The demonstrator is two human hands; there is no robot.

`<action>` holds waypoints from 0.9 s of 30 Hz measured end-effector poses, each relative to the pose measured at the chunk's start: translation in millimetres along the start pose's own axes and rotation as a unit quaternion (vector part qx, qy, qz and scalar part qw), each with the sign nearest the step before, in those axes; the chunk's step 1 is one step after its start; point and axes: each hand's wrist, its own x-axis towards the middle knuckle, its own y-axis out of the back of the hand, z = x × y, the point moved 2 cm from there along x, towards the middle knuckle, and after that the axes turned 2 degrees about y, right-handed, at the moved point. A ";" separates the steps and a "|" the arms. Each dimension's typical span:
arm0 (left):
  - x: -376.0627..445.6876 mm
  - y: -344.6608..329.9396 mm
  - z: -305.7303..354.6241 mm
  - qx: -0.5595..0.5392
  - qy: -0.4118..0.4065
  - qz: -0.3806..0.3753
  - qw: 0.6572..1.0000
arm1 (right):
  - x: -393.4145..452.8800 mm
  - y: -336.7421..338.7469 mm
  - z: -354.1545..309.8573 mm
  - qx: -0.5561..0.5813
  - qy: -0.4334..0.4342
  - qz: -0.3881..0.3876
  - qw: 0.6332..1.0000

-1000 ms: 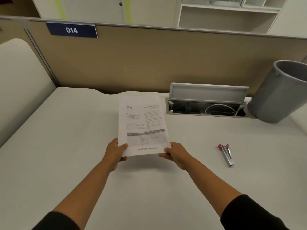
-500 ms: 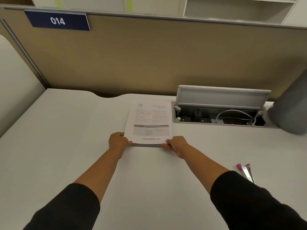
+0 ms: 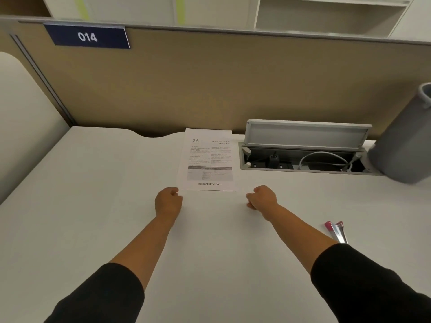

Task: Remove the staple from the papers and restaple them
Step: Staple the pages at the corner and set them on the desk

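The printed papers lie flat on the white desk, far edge against the partition. No staple is visible on them. My left hand rests on the desk with curled fingers, its knuckles right at the sheets' near left corner, and nothing shows between its fingers. My right hand is a loose fist on the desk, a short gap to the right of the near right corner, holding nothing. A small red-and-silver stapler lies on the desk to the right of my right forearm.
An open cable tray with its lid raised and a white cable inside sits right of the papers. A grey bin stands at the far right. A tan partition with a "014" sign closes off the back.
The papers went from being held up to lying flat on the desk. My right hand let go and drew back to the right. My left hand slid off the near left corner.
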 end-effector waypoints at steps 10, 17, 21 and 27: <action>-91.0 -12.0 -18.0 -0.035 0.000 -0.060 0.998 | -68.3 109.1 122.7 -0.256 -0.040 0.219 0.941; -125.5 -23.6 -8.3 -0.035 -0.012 -0.076 0.996 | -87.3 134.7 169.4 -0.184 -0.043 0.159 0.969; -138.7 -30.0 -3.6 -0.032 -0.017 -0.082 0.996 | -86.5 144.3 174.0 -0.171 -0.035 0.160 0.972; -137.2 -31.0 -1.7 -0.028 -0.017 -0.081 0.996 | -78.3 144.9 169.1 -0.162 -0.027 0.174 0.971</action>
